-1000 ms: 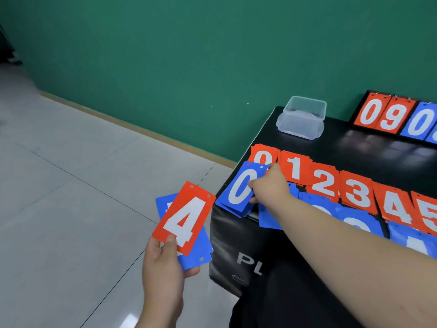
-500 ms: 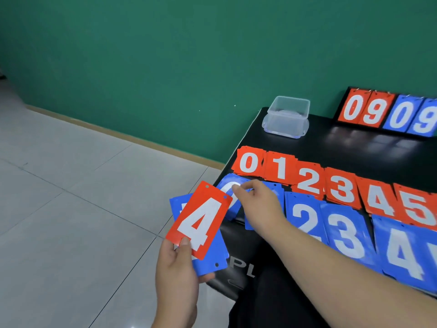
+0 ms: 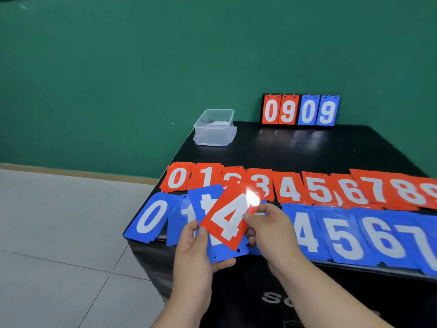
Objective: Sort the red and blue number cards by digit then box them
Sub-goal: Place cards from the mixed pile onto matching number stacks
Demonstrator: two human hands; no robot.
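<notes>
Head view: both hands are up over the desk's near edge. The left hand (image 3: 194,252) has its grip closed on a small stack, thumb pressed on the lower left edge of the red 4 card (image 3: 227,223), fingers curled beneath a blue card (image 3: 205,204) that peeks out at ten o'clock of the red one; the right hand (image 3: 269,230) pinches that same red 4 at its three o'clock edge, thumb on top; glare flares on the card's upper corner.

On the black desk (image 3: 295,147) two rows run left to right; red piles (image 3: 288,188) on the far row, 0 through 8 with one more cut by the frame; blue piles (image 3: 340,235) on the near row, some overhanging the front edge, those behind the hands hidden. At the desk's ten o'clock corner stands a clear plastic box (image 3: 214,127), open-topped; at twelve o'clock a flip scoreboard (image 3: 300,111) reads 0 9 0 9, upright before the green wall (image 3: 142,79); pale floor tiles (image 3: 59,233) spread at nine o'clock.
</notes>
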